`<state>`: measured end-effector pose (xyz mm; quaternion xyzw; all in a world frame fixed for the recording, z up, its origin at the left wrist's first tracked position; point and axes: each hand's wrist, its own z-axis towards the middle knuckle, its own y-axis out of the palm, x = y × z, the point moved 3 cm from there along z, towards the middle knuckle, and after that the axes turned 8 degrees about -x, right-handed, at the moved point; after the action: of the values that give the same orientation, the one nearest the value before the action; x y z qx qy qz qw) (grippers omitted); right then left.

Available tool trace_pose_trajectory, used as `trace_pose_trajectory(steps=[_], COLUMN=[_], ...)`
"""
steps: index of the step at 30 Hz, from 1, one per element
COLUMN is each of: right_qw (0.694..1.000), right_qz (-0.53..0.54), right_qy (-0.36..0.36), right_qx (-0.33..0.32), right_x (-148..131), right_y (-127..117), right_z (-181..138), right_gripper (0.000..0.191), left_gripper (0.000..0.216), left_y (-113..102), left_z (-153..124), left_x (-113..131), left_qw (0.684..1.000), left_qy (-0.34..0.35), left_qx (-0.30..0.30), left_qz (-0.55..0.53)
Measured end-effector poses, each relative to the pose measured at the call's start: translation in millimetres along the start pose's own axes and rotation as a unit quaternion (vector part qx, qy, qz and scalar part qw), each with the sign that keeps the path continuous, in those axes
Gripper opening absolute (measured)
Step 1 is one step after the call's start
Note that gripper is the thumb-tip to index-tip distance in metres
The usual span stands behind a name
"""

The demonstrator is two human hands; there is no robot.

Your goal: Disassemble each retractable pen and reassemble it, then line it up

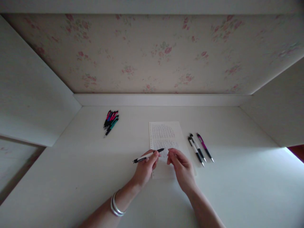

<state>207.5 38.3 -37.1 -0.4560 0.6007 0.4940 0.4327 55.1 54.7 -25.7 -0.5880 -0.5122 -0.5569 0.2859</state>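
My left hand (144, 168) is closed around a black and white pen (147, 155), which lies nearly level with its dark tip pointing right over a sheet of paper (165, 136). The sheet is covered in rows of small writing and has punched holes along its left side. My right hand (181, 166) rests on the lower right of the sheet with its fingers curled together near the pen's tip; whether it holds anything is not clear. Silver bangles (116, 206) circle my left wrist.
Three pens (200, 148), two black and white and one purple, lie right of the sheet. A cluster of several coloured pens (110, 121) lies at the back left. The white desk (95, 177) is boxed in by white side panels and a floral back wall (152, 53).
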Motion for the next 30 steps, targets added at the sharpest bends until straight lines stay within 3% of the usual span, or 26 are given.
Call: trace_pose_trajectory(steps=[9,14,18,23,30], right_qw=[0.979,0.973,0.969,0.978,0.980], right_qz=[0.168,0.180,0.218,0.198,0.192], right_qy=[0.103,0.094,0.090,0.052,0.042], right_qx=[-0.051,-0.106,-0.075,-0.033,-0.012], right_x=[-1.5,-5.0,-8.7,-15.0,-13.6], right_y=[19.6,26.4,22.6,10.7,2.4], right_z=[-5.5,-9.2,-6.3,-0.2,1.8], right_gripper=[0.034,0.019,0.018,0.018,0.018], left_gripper=[0.035,0.034,0.026,0.029,0.021], left_y=[6.3,13.5,12.9,2.9,7.9], left_z=[-7.2,-10.7,-14.1,-16.6,-14.0], left_x=[9.8,19.0,15.4,5.7,8.6], left_qw=[0.995,0.988,0.985,0.987,0.983], left_qy=[0.042,0.064,0.097,0.117,0.116], left_qx=[-0.019,-0.033,-0.044,0.032,-0.010], left_qz=[0.091,0.139,0.133,0.100,0.143])
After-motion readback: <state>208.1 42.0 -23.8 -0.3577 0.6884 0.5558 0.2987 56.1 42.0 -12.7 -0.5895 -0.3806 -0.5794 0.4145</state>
